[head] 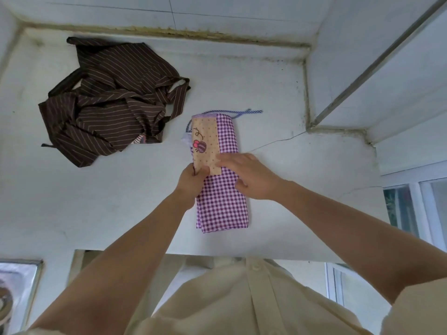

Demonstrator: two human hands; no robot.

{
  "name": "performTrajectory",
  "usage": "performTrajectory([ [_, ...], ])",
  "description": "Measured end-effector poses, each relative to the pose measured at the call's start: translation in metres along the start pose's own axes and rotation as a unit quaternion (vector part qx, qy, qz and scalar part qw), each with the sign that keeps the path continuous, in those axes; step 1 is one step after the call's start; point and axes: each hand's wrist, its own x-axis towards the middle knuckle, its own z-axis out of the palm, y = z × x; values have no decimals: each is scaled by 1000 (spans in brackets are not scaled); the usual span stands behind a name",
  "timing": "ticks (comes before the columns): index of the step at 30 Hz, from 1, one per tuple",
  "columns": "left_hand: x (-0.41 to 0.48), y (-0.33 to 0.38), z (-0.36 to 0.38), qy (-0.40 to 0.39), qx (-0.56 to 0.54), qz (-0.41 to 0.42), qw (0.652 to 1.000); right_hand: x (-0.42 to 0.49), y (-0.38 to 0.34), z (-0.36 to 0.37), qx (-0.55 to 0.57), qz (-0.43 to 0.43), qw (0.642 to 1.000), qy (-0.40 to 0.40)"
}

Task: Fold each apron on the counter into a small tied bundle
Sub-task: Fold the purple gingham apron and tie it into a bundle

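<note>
A purple checked apron (223, 206) lies folded into a long narrow strip on the white counter (121, 209), with a tan dotted pocket panel (205, 139) on its far half. Its striped blue ties (244, 112) trail out at the far end. My left hand (191, 180) pinches the strip's left edge at the pocket's near corner. Flat on the middle of the strip rests my right hand (249, 175), fingers spread, pressing the cloth down. A brown pinstriped apron (113, 102) sits crumpled in a heap at the far left.
The counter ends at a stained back wall (169, 10) and a raised white ledge (362, 88) on the right. A window frame (416, 209) is at right. A metal sink edge (21, 286) shows at the lower left. The counter's near edge is close to my body.
</note>
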Motion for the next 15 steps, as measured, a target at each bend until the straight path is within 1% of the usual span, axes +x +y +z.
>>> performTrajectory([
  [1, 0, -4, 0, 4, 18, 3, 1000, -6, 0, 6, -14, -12, 999, -46],
  [2, 0, -6, -1, 17, 66, 18, 998, -10, 1, 12, -26, -17, 997, -78],
  [3, -3, -8, -1, 45, 153, 43, 986, -14, 1, 17, -37, -17, 994, -97],
  [4, -4, -10, -2, 91, 256, 72, 960, -17, 0, 21, -47, -18, 993, -105],
  [5, -5, -12, -4, 152, 351, 111, 917, -17, 0, 24, -54, -20, 992, -109],
  [6, -8, -15, -8, 207, 426, 163, 866, -17, -1, 26, -59, -20, 992, -111],
  [7, -9, -16, -12, 245, 480, 245, 806, -16, -2, 27, -58, -17, 992, -112],
  [8, -9, -17, -16, 258, 518, 348, 737, -15, -3, 27, -52, -14, 992, -112],
  [9, -8, -16, -19, 235, 549, 447, 666, -14, -4, 27, -45, -12, 993, -113],
  [10, -8, -15, -22, 173, 576, 526, 601, -13, -4, 27, -39, -12, 993, -112],
  [11, -5, -16, -26, 92, 593, 578, 552, -14, -3, 27, -38, -17, 993, -107],
  [12, -4, -15, -30, 19, 602, 600, 527, -15, -1, 27, -44, -23, 994, -100],
  [13, -3, -16, -35, -29, 604, 600, 524, -18, 1, 28, -53, -26, 994, -94],
  [15, -1, -22, -46, -68, 605, 572, 549, -27, 7, 29, -67, -25, 994, -80],
])
